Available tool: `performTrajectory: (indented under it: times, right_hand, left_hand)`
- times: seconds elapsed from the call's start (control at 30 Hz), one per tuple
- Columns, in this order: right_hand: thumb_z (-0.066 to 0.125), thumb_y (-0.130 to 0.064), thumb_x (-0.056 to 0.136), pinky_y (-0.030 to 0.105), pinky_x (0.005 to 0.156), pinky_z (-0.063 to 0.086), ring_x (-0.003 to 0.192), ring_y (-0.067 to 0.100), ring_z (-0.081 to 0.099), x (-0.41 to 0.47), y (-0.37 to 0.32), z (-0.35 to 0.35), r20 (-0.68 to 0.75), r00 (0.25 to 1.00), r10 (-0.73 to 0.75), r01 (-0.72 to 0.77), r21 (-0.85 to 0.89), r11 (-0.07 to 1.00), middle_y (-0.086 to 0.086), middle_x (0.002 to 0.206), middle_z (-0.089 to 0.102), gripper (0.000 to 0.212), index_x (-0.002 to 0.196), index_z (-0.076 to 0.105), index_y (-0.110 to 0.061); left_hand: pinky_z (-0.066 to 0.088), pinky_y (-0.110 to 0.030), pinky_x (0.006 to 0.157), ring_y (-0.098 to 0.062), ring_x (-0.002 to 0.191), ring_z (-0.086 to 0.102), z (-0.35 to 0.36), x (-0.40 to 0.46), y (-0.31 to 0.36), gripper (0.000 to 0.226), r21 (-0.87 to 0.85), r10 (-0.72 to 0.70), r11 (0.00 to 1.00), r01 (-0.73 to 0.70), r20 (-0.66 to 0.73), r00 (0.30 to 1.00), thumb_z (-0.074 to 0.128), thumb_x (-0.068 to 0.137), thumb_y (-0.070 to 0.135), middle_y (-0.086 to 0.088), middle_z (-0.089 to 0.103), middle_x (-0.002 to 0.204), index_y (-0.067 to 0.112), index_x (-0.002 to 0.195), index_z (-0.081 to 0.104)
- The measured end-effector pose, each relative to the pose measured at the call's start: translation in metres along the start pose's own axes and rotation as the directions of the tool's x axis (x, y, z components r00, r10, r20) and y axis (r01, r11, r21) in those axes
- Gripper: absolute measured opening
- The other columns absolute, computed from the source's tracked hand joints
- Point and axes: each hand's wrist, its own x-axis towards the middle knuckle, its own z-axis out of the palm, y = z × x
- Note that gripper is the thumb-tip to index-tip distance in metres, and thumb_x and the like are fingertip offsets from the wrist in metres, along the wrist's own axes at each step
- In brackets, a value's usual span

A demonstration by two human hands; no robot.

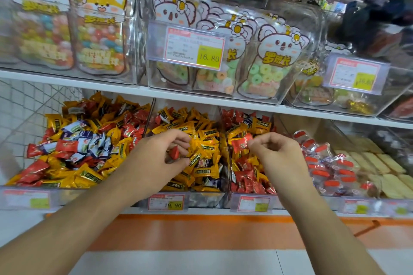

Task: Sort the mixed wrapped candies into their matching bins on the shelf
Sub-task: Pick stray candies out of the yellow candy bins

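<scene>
Both hands pinch crinkly red candies: left hand, right hand.

We face a white two-tier shop shelf carrying clear plastic display boxes of bagged sweets on its upper board, each fronted by a price tag. Below the shelf edge we see an orange floor band adjoining pale floor tiles. At the left we see white wire mesh.
</scene>
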Motion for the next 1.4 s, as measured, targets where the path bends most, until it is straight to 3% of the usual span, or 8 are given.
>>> performTrajectory:
  times: [0.1, 0.23, 0.33, 0.6, 0.8, 0.97, 1.17, 1.4]
  right_hand:
    - [0.068, -0.017, 0.092, 0.030, 0.054, 0.046, 0.055, 0.011, 0.055, 0.009, 0.014, -0.008, -0.065, 0.998, 0.005, -0.019, -0.223, 0.975, -0.006, 0.071, 0.067, 0.006, 0.088, 0.068, -0.021]
    - [0.069, -0.019, 0.092, 0.021, 0.063, 0.044, 0.075, 0.006, 0.060, 0.002, 0.010, 0.004, -0.056, 0.993, -0.107, 0.073, -0.435, 0.897, -0.009, 0.102, 0.066, 0.022, 0.113, 0.064, -0.025]
    - [0.068, -0.015, 0.092, 0.002, 0.068, 0.035, 0.088, -0.001, 0.057, -0.007, -0.002, 0.023, 0.048, 0.961, -0.273, 0.268, -0.414, 0.870, -0.014, 0.106, 0.064, 0.022, 0.111, 0.066, -0.027]
    - [0.070, -0.010, 0.090, 0.002, 0.075, 0.039, 0.092, -0.003, 0.055, -0.016, -0.003, 0.061, 0.225, 0.894, -0.386, 0.445, -0.364, 0.818, -0.013, 0.100, 0.061, 0.023, 0.109, 0.068, -0.023]
    - [0.075, -0.021, 0.090, 0.011, 0.076, 0.045, 0.091, 0.002, 0.059, -0.024, -0.006, 0.080, 0.260, 0.872, -0.415, 0.478, -0.268, 0.836, -0.013, 0.094, 0.065, 0.014, 0.103, 0.071, -0.023]
    - [0.081, -0.032, 0.086, 0.016, 0.063, 0.048, 0.075, 0.003, 0.064, -0.033, -0.016, 0.089, 0.209, 0.926, -0.314, 0.342, -0.112, 0.933, -0.014, 0.073, 0.069, 0.009, 0.084, 0.078, -0.024]
    - [0.069, -0.019, 0.092, 0.022, 0.065, 0.051, 0.076, 0.007, 0.062, -0.027, -0.006, 0.072, 0.172, 0.954, -0.247, 0.281, -0.220, 0.934, -0.008, 0.071, 0.068, 0.016, 0.079, 0.073, -0.026]
    - [0.080, -0.038, 0.085, 0.016, 0.062, 0.046, 0.075, 0.004, 0.060, -0.037, -0.007, 0.065, 0.159, 0.946, -0.282, 0.312, -0.215, 0.926, -0.013, 0.074, 0.067, 0.013, 0.079, 0.074, -0.029]
  left_hand:
    - [0.057, -0.017, 0.086, 0.007, 0.107, 0.063, 0.002, 0.000, 0.004, 0.036, -0.035, 0.002, 0.999, -0.002, 0.013, 1.000, 0.080, 0.089, 0.025, 0.022, 0.067, 0.107, 0.034, 0.121, 0.065]
    - [0.057, -0.018, 0.087, 0.008, 0.109, 0.062, 0.003, -0.001, 0.007, 0.038, -0.069, -0.008, 0.998, 0.010, 0.039, 0.999, 0.081, 0.088, 0.029, 0.023, 0.067, 0.109, 0.035, 0.122, 0.064]
    - [0.056, -0.018, 0.087, 0.009, 0.111, 0.061, 0.003, -0.002, 0.009, 0.041, -0.069, -0.015, 0.997, 0.018, 0.046, 0.999, 0.083, 0.086, 0.030, 0.023, 0.067, 0.109, 0.037, 0.122, 0.064]
    - [0.055, -0.017, 0.085, 0.005, 0.106, 0.062, -0.007, -0.006, 0.006, 0.058, -0.026, -0.075, 0.996, 0.081, 0.165, 0.983, 0.084, 0.084, 0.028, 0.027, 0.054, 0.122, 0.045, 0.132, 0.056]
    - [0.053, -0.022, 0.093, 0.007, 0.123, 0.052, -0.010, -0.006, 0.007, 0.065, 0.013, -0.054, 0.999, 0.053, 0.133, 0.990, 0.059, 0.092, -0.001, 0.025, 0.053, 0.128, 0.037, 0.144, 0.045]
    - [0.044, -0.005, 0.088, 0.008, 0.127, 0.048, -0.002, -0.008, 0.016, 0.077, 0.045, 0.000, 0.999, -0.008, 0.178, 0.984, 0.052, 0.093, -0.007, 0.021, 0.051, 0.138, 0.039, 0.152, 0.033]
    - [0.050, -0.015, 0.093, 0.015, 0.129, 0.046, 0.002, -0.011, 0.023, 0.079, -0.016, 0.005, 1.000, -0.002, 0.201, 0.979, 0.051, 0.094, -0.009, 0.025, 0.049, 0.144, 0.041, 0.152, 0.034]
    - [0.050, -0.017, 0.097, 0.009, 0.128, 0.049, 0.015, -0.011, 0.031, 0.080, -0.043, 0.001, 0.999, 0.009, 0.230, 0.973, 0.057, 0.092, -0.005, 0.026, 0.051, 0.141, 0.044, 0.151, 0.036]
